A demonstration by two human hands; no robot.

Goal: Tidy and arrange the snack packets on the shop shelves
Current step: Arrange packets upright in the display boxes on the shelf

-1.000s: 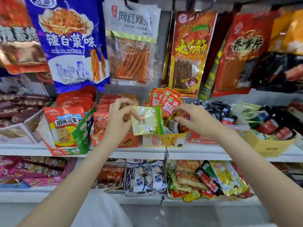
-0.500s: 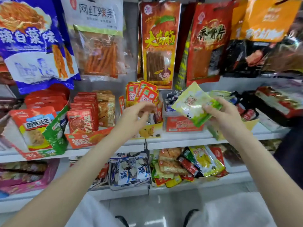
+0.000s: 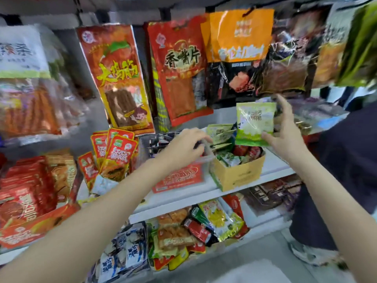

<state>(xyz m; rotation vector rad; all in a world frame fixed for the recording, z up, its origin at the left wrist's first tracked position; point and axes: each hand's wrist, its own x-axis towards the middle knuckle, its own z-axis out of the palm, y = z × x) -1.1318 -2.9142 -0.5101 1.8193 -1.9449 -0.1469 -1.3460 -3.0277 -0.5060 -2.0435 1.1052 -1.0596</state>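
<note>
Filing step, by the look of it — right hand [image 3: 285, 137] pinches green packet [image 3: 255, 123] upright just above yellow box [image 3: 237, 175] at right, left hand [image 3: 183, 148], fingers curled, parting matching packets [image 3: 219, 133] inside — next, probably lower it into that gap.

We see a pale green and white snack packet [image 3: 255, 122] with a darker green band along its base. Below it stands a plain yellow cardboard box [image 3: 237, 174]. Hanging behind are 2 red bags with yellow lettering [image 3: 116, 78] and an orange-topped black bag [image 3: 238, 56]. The shelf [image 3: 204, 194] is white.
</note>
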